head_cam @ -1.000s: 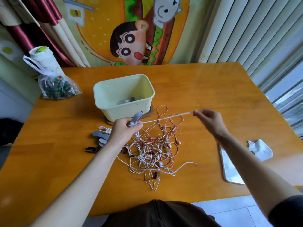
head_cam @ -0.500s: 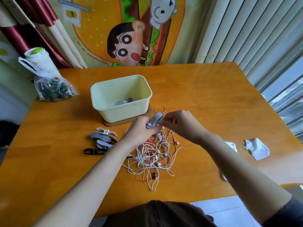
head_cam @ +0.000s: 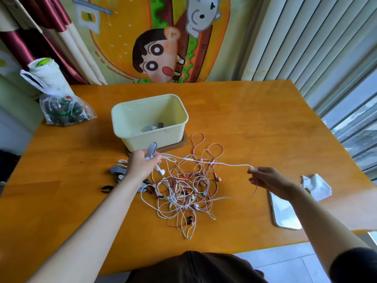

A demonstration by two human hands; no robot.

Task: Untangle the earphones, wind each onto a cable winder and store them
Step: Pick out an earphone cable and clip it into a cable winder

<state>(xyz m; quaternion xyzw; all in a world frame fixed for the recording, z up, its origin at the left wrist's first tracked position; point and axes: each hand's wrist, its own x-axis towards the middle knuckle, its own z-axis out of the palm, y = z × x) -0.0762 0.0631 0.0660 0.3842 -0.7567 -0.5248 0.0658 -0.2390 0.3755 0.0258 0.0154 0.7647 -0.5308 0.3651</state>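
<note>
Gripping grey winder (head_cam: 151,150) in left hand (head_cam: 142,166), pinching white cable (head_cam: 232,164) in right hand (head_cam: 265,178); risks dragging tangle (head_cam: 183,193) toward table's (head_cam: 265,119) right edge, tightening knots.

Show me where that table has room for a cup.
Bare wood: right of the pale bin to the far edge, and near left below the plastic bag. Crowded: earphone tangle mid-table, spare winders beside it, phone and crumpled paper right.
</note>
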